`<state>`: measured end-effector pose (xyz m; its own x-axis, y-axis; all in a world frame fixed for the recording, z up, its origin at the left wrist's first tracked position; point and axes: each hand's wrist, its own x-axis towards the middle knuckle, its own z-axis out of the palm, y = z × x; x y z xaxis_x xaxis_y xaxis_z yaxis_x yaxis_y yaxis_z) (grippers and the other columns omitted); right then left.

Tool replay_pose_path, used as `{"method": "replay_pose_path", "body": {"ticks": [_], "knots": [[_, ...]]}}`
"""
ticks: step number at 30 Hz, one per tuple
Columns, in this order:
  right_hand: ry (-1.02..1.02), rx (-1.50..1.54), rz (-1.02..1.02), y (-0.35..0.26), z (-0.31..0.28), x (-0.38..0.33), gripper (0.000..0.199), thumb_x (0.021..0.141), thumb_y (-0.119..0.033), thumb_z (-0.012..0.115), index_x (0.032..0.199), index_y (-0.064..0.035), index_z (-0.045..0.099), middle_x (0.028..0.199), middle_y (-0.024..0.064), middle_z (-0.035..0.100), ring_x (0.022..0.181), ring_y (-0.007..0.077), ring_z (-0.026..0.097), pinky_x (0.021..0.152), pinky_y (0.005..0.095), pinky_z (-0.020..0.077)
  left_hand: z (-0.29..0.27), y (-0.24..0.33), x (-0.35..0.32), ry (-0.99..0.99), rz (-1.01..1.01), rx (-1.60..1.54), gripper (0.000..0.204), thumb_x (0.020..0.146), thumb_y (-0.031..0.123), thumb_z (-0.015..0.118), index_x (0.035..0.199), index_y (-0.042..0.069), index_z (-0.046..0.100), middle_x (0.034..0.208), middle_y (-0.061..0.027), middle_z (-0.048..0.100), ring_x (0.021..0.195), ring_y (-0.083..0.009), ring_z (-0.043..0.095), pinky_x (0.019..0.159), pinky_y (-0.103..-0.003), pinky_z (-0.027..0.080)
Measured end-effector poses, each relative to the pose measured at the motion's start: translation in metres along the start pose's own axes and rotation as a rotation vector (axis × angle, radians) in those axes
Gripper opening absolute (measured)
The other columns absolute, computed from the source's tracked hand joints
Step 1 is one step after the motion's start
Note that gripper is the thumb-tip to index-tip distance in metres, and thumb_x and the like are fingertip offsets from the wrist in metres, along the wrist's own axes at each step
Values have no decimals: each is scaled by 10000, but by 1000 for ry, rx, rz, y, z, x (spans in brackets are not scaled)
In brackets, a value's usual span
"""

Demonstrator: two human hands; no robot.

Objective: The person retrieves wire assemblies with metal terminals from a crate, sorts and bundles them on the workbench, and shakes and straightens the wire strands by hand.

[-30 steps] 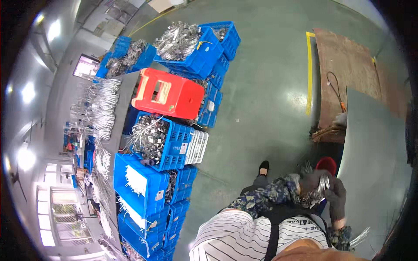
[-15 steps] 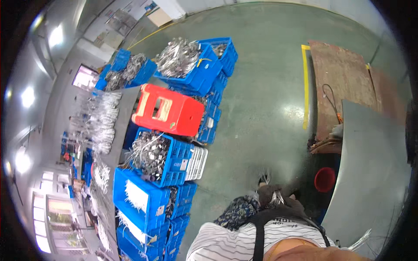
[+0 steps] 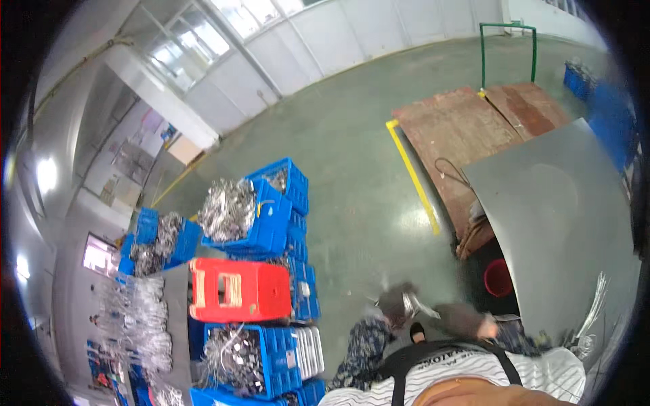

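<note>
Down at the lower middle, my left hand (image 3: 398, 302) wears a dark glove and closes around a small bundle of silvery-white wires (image 3: 414, 306). The wires stick out toward my right hand (image 3: 460, 321). That hand, in a brown glove, is a little to the right and smeared by motion, so its fingers do not show clearly. Patterned dark sleeves cover both forearms. Below the hands, a dark shoe (image 3: 418, 332) stands on the green floor.
Blue crates (image 3: 274, 216) filled with silvery cables are stacked at left, beside an upturned red crate (image 3: 261, 289). At right stands a grey tabletop (image 3: 542, 196) with a white wire bundle (image 3: 594, 304) at its near edge. A red bucket (image 3: 499, 278) sits beneath; brown boards (image 3: 453, 128) lie beyond.
The view has swung, so the crates appear lower and further left. My hands have moved apart; the silvery wires now show at my left hand.
</note>
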<state>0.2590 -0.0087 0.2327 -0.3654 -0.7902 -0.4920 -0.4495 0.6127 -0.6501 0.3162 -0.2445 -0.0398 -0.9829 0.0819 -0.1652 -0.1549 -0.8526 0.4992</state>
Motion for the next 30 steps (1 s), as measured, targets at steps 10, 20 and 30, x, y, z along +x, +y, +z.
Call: {"method": "replay_pose_path", "body": {"ticks": [10,20,30], "knots": [[248,-285,479,9,1,-122,278,799,-354,701,837,-83,751,797,167,716,725,349,704,665,447,556,-33,11,-40,219,-207,1507,335,935,401,536,1137,150,627,1071,-98,688,1026,-310,650,880,-405,529],[690,399,88,39,34,16,430,813,-342,707,1144,-71,664,1058,201,681,947,311,672,840,417,522,68,77,6,383,-182,462,436,979,396,484,1167,14,580,1064,-135,668,963,-318,648,849,-461,548],[489,-455,-97,-14,5,84,355,961,-288,559,1275,-144,640,1126,153,680,997,259,664,869,326,513,122,80,54,-97,260,1755,342,941,209,592,1171,-43,586,1141,-156,635,1066,-271,606,939,-389,482]]}}
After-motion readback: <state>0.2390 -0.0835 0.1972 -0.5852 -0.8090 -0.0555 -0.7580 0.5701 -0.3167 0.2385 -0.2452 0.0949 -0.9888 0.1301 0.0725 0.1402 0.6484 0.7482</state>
